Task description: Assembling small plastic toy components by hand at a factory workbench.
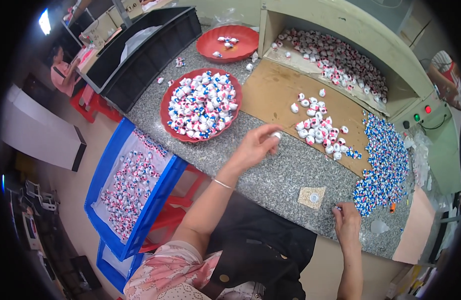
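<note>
My left hand (256, 148) is over the granite counter, its fingers pinched on a small white figure head (277, 135). At the counter's front edge my right hand (348, 223) has thumb and forefinger closed on a tiny piece (338, 208), perhaps a blue figure body. Beside it spreads a big heap of small blue bodies (385, 160). White and pink heads (318, 127) lie loose on a brown board (270, 95). A red bowl (165, 112) to the left is heaped with white, blue and pink figures. Between my hands sits a small tan pad with a round clear piece (314, 198).
A beige machine (335, 15) at the back holds many more heads. Behind the bowl stand a red dish (203, 45) and a black crate (155, 55). A blue tray (98, 180) of figures is at left, above red stools. A co-worker (63, 72) sits far left; another person (445, 80) is far right.
</note>
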Demonstrator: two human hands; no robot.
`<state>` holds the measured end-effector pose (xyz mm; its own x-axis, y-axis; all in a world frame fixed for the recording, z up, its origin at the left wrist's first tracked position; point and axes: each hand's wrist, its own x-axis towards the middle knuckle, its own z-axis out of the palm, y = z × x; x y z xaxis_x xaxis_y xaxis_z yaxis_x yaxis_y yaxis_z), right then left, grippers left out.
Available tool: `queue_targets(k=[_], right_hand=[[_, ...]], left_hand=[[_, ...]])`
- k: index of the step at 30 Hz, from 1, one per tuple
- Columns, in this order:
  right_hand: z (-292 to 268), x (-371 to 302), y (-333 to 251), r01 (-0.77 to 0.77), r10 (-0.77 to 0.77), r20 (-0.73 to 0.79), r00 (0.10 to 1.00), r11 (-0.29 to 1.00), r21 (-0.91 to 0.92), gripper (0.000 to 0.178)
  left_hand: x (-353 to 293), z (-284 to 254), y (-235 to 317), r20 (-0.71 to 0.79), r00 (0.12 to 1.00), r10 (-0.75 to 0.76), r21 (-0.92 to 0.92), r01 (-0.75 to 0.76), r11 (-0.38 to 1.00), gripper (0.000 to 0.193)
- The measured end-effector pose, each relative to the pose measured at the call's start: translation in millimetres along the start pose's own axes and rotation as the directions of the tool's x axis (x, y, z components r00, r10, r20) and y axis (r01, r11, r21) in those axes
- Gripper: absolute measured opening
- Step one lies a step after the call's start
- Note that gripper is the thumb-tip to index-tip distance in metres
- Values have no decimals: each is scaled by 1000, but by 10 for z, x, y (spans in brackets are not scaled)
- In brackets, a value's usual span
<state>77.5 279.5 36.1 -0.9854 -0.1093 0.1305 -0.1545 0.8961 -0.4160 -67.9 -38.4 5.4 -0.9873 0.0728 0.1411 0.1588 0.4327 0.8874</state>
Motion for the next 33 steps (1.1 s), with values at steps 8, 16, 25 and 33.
queue_targets(k=[8, 16, 25, 33], right_hand=[[65, -1, 56, 110, -110, 7, 994, 994, -13, 23], [24, 58, 54, -26, 25, 37, 999, 1000, 16, 15], [1, 101, 38, 3, -2, 54, 999, 1000, -22, 13], [-13, 156, -2, -20, 24, 75, 997, 999, -48, 12]], left_hand=[[-584, 138, -2, 525, 840, 136, -843, 491, 222, 40], [-656, 273, 16, 592, 797, 117, -805, 582, 114, 43], [-669, 170, -58, 520, 854, -20, -709, 444, 548, 31], [-636, 137, -10, 529, 848, -18, -764, 486, 425, 32]])
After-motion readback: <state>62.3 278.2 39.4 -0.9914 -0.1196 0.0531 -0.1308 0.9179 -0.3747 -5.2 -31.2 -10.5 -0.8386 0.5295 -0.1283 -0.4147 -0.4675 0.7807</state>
